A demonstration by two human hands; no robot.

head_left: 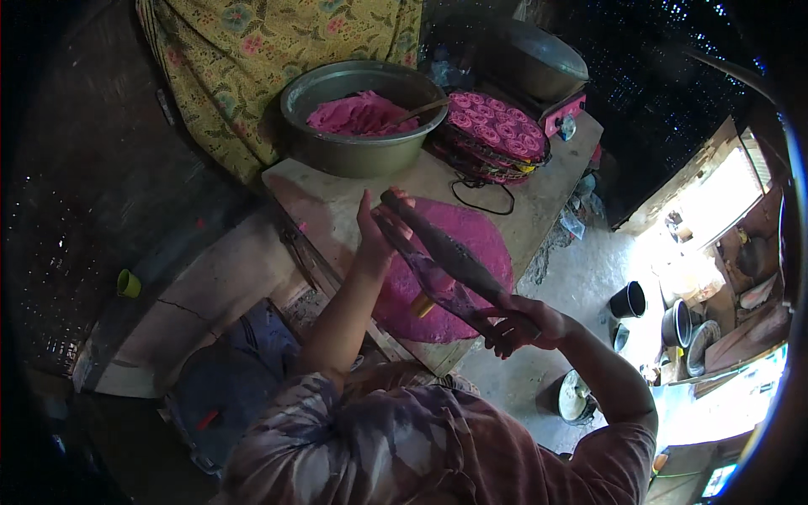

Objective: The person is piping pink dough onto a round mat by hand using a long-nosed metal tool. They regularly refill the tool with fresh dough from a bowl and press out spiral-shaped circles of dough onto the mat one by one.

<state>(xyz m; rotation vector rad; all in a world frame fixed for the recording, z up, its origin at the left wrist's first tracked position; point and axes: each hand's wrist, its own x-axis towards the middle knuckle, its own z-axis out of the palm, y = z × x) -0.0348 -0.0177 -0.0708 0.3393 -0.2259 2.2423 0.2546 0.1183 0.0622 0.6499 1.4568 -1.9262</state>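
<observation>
In both hands I hold a wooden dough press [459, 259] with two long dark bars, slanting from upper left to lower right. My left hand [380, 227] grips the far left ends, thumb pointing up. My right hand [539, 322] is wrapped around the near right ends. Pink dough shows between the bars, and a short yellowish cylinder [422, 305] sits under the lower bar. Beneath the press lies a round pink-coated board [486, 236] on the table [295, 187]. Beyond it stands a large basin [353, 158] of pink dough [362, 114] with a wooden stick [425, 110] in it.
Stacked round trays of pink rosettes [497, 126] stand right of the basin, a black cord [497, 208] before them. Behind is a lidded pot [539, 63] on a pink stove [566, 114]. A patterned yellow cloth [227, 59] hangs at the back. Buckets [627, 300] stand on the floor at right.
</observation>
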